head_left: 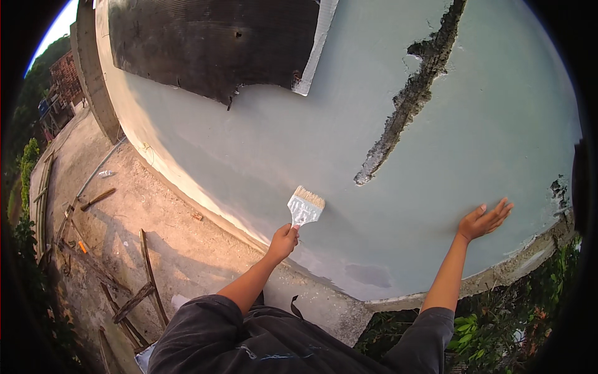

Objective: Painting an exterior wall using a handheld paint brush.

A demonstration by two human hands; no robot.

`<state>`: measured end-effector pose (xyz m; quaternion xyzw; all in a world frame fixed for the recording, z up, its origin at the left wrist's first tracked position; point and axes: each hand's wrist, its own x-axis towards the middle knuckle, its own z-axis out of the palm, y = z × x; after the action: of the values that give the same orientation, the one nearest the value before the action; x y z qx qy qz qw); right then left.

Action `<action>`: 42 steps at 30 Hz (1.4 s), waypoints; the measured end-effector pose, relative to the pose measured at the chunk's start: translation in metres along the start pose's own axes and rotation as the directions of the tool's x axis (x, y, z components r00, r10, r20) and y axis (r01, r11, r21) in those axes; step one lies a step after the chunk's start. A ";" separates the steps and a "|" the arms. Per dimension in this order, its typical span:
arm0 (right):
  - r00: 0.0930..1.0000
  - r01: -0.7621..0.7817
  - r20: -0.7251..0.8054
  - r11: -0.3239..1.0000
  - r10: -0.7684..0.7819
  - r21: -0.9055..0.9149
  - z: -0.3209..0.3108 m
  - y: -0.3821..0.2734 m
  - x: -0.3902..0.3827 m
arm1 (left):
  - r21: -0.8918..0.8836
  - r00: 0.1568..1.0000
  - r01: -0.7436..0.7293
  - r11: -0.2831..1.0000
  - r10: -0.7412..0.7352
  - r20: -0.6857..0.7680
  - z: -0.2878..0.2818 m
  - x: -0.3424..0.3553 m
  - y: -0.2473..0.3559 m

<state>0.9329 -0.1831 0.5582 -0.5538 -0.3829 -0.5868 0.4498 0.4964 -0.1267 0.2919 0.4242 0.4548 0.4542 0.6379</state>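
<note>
My left hand (pixel 283 242) is closed round the handle of a wide paintbrush (pixel 306 207) with pale bristles and a whitish, paint-smeared ferrule. The bristles point up, close to the pale blue-grey wall (pixel 249 146); whether they touch it I cannot tell. Farther right, my right hand (pixel 485 219) rests against the lower part of the wall with its fingers stretched out, holding nothing. A rough, broken groove (pixel 408 103) runs slantwise down the wall above and between my hands.
A dark sheet (pixel 215 47) covers an opening at the upper left. Wooden pieces (pixel 149 274), a thin pipe (pixel 99 165) and a plastic bottle (pixel 106 174) lie on the concrete floor (pixel 168 234) at left. Green plants (pixel 479 333) grow below the ledge (pixel 529 262) at lower right.
</note>
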 end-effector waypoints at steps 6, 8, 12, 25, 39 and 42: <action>1.000 -0.002 -0.004 1.000 0.002 0.001 0.002 -0.001 -0.001 | 0.002 0.999 -0.032 0.999 0.032 0.024 0.017 0.011 0.029; 1.000 -0.011 -0.003 1.000 0.011 -0.009 0.002 -0.002 -0.001 | 0.016 0.999 0.024 1.000 -0.025 0.026 0.017 0.011 0.029; 1.000 0.014 -0.011 1.000 -0.014 0.000 0.001 -0.004 0.002 | 0.063 0.996 0.090 0.994 -0.090 -0.010 0.010 0.006 0.026; 1.000 -0.016 0.002 1.000 0.016 -0.027 0.000 -0.001 -0.001 | 0.165 0.987 -0.160 0.973 0.153 0.057 0.021 0.017 0.045; 1.000 -0.018 0.013 1.000 0.018 -0.020 -0.003 -0.003 0.001 | -0.080 0.998 -0.036 0.996 0.041 0.057 0.017 -0.022 0.103; 1.000 -0.021 0.011 1.000 0.021 -0.014 -0.001 -0.003 0.000 | -0.125 0.956 -0.230 0.965 0.248 0.154 0.033 -0.024 0.166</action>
<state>0.9294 -0.1835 0.5586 -0.5641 -0.3756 -0.5816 0.4500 0.4920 -0.1165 0.4622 0.4786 0.3199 0.5141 0.6358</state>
